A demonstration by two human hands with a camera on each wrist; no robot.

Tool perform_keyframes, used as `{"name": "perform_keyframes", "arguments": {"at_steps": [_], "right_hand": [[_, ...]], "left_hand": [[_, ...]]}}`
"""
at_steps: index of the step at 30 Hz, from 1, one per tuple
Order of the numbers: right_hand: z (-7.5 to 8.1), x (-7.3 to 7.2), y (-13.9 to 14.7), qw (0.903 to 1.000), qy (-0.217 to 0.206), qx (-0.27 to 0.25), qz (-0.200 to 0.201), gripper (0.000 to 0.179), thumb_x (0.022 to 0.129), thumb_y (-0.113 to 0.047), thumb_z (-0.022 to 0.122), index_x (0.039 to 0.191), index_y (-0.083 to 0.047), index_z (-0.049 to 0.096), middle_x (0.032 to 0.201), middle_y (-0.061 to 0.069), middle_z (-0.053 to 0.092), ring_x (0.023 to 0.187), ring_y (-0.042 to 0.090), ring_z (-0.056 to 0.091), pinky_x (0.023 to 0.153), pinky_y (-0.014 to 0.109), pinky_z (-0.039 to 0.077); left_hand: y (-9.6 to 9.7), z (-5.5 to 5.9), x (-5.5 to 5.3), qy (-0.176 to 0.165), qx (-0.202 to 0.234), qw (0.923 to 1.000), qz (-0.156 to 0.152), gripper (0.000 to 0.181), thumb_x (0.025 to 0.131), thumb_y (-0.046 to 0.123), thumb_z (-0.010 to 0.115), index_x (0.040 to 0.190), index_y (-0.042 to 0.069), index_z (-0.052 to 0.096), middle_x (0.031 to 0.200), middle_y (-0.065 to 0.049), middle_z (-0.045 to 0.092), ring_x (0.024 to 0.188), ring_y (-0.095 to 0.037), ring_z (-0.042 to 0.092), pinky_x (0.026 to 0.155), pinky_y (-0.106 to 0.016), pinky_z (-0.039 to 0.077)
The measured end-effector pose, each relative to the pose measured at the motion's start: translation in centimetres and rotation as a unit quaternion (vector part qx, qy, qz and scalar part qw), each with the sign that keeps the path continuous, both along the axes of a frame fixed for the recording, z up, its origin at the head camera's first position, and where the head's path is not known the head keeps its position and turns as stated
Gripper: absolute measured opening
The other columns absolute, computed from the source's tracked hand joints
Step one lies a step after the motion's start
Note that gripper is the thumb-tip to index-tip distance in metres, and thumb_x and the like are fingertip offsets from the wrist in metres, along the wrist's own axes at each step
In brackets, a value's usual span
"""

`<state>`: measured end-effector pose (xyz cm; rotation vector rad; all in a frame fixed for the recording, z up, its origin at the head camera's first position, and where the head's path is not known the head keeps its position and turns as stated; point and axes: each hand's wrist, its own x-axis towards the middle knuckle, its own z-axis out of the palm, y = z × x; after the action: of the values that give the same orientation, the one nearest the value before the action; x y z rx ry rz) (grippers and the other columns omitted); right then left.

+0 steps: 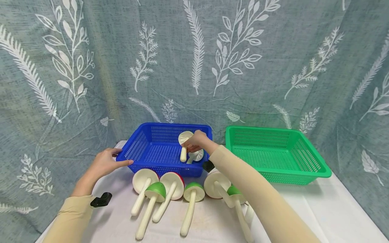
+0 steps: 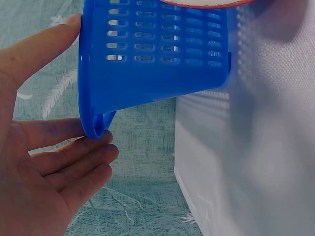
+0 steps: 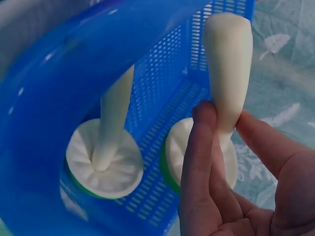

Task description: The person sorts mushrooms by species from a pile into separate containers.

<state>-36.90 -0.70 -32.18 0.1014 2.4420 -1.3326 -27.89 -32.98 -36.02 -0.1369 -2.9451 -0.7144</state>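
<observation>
Across the whole back, toward twelve o'clock, a grey-green curtain with white leaf and branch prints. Below, toward six o'clock, a desk under a white cover. On the desk, at four o'clock from the middle of the head view, a green basket with slotted walls; at eight o'clock, near but apart, a blue basket of similar build. Reaching in from about five and eight o'clock, two cream sleeves. At the blue basket's eight-o'clock corner, the left hand, thumb and fingers spread wide around the rim and holding it. Toward the same basket's three-o'clock side, the right hand, fingers narrow, pinching the stem of a held mushroom with pale underside and green edge, stem end toward six o'clock in the head view; contact with the basket floor hard to tell. In front of the blue basket, toward six o'clock, three larger mushrooms with broad pale undersides, red at the edge of at least two. Among these, three smaller green-capped mushrooms, stems pointing between five and seven o'clock. Inside the blue basket, toward three o'clock, a second green-edged mushroom, pale underside showing. Partly hidden behind the right sleeve, one more pale stem. At both wrists, small black devices.
</observation>
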Motion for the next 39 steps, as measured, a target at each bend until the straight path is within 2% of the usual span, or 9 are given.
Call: {"name": "perform_keyframes", "arguments": {"at_steps": [3, 9, 11, 16, 19, 24, 27, 31, 39], "right_hand": [[-0.5, -0.5, -0.5, 0.9997, 0.003, 0.02, -0.01, 0.039, 0.08, -0.016, 0.077, 0.108, 0.005, 0.061, 0.091, 0.014, 0.073, 0.052, 0.011, 0.062, 0.079, 0.034, 0.057], [-1.0, -1.1, -0.8, 0.998, 0.008, 0.063, 0.0, 0.053, 0.079, -0.02, 0.077, 0.121, 0.004, 0.055, 0.108, 0.014, 0.066, 0.08, 0.019, 0.071, 0.07, 0.028, 0.057], [-1.0, -1.0, -1.0, 0.9985, 0.003, 0.055, -0.008, 0.055, 0.079, -0.019, 0.078, 0.123, 0.005, 0.054, 0.109, 0.015, 0.065, 0.084, 0.02, 0.071, 0.073, 0.028, 0.057], [-1.2, -0.9, -1.3, 0.9988, -0.012, -0.016, -0.045, 0.042, 0.08, -0.009, 0.075, 0.114, 0.009, 0.058, 0.098, 0.017, 0.07, 0.068, 0.018, 0.071, 0.081, 0.031, 0.056], [-1.5, -1.1, -1.6, 0.9979, -0.018, -0.033, -0.053, 0.041, 0.081, -0.006, 0.074, 0.114, 0.012, 0.057, 0.097, 0.019, 0.07, 0.067, 0.019, 0.071, 0.08, 0.031, 0.056], [-1.7, -1.2, -1.9, 0.9978, -0.045, -0.044, -0.023, 0.047, 0.084, 0.003, 0.067, 0.126, 0.015, 0.049, 0.106, 0.024, 0.068, 0.095, 0.027, 0.068, 0.086, 0.032, 0.054], [-1.5, -1.0, -1.7, 0.9964, -0.057, -0.063, -0.005, 0.047, 0.086, 0.005, 0.063, 0.129, 0.015, 0.047, 0.112, 0.027, 0.065, 0.104, 0.033, 0.065, 0.092, 0.037, 0.051], [-1.2, -0.5, -1.1, 0.9967, -0.048, -0.065, 0.006, 0.046, 0.087, 0.002, 0.064, 0.128, 0.014, 0.048, 0.113, 0.026, 0.065, 0.104, 0.035, 0.065, 0.093, 0.039, 0.051], [-0.6, 0.0, 0.3, 0.9986, -0.032, -0.015, 0.039, 0.056, 0.085, -0.015, 0.071, 0.131, 0.008, 0.048, 0.111, 0.02, 0.068, 0.102, 0.029, 0.067, 0.09, 0.038, 0.052]], "left_hand": [[-0.1, 0.0, -0.1, -0.001, -0.001, 1.0, 0.0, 0.094, 0.078, 0.061, 0.066, 0.134, -0.012, 0.045, 0.124, -0.035, 0.052, 0.111, -0.046, 0.052, 0.081, -0.054, 0.047], [-0.2, -0.2, -0.3, -0.002, -0.002, 1.0, 0.002, 0.095, 0.077, 0.063, 0.066, 0.134, -0.011, 0.045, 0.125, -0.034, 0.052, 0.112, -0.046, 0.052, 0.082, -0.054, 0.047], [-0.3, -0.2, -0.3, 0.0, -0.003, 1.0, 0.003, 0.095, 0.077, 0.062, 0.066, 0.134, -0.011, 0.045, 0.125, -0.034, 0.051, 0.112, -0.046, 0.052, 0.082, -0.054, 0.047], [-0.3, -0.2, -0.2, 0.002, -0.004, 1.0, 0.002, 0.095, 0.077, 0.062, 0.066, 0.134, -0.011, 0.045, 0.125, -0.034, 0.051, 0.112, -0.046, 0.051, 0.082, -0.054, 0.047], [-0.3, -0.3, -0.2, 0.004, -0.004, 1.0, 0.002, 0.094, 0.077, 0.062, 0.066, 0.134, -0.011, 0.045, 0.124, -0.034, 0.051, 0.112, -0.046, 0.051, 0.082, -0.055, 0.047], [-0.4, -0.5, -0.3, 0.011, -0.003, 0.9999, 0.002, 0.093, 0.077, 0.061, 0.067, 0.133, -0.011, 0.046, 0.123, -0.034, 0.052, 0.111, -0.045, 0.052, 0.082, -0.054, 0.047], [-0.3, -0.5, -0.3, 0.013, -0.002, 0.9999, 0.001, 0.092, 0.078, 0.061, 0.067, 0.133, -0.011, 0.047, 0.123, -0.034, 0.052, 0.111, -0.045, 0.052, 0.083, -0.054, 0.047], [-0.2, -0.4, -0.3, 0.016, 0.0, 0.9999, 0.001, 0.091, 0.078, 0.059, 0.068, 0.132, -0.011, 0.047, 0.123, -0.035, 0.052, 0.11, -0.045, 0.053, 0.083, -0.054, 0.047], [-0.1, -0.2, -0.2, 0.01, -0.004, 0.9999, 0.003, 0.091, 0.078, 0.059, 0.068, 0.132, -0.011, 0.047, 0.124, -0.035, 0.051, 0.11, -0.045, 0.052, 0.082, -0.054, 0.047]]}}
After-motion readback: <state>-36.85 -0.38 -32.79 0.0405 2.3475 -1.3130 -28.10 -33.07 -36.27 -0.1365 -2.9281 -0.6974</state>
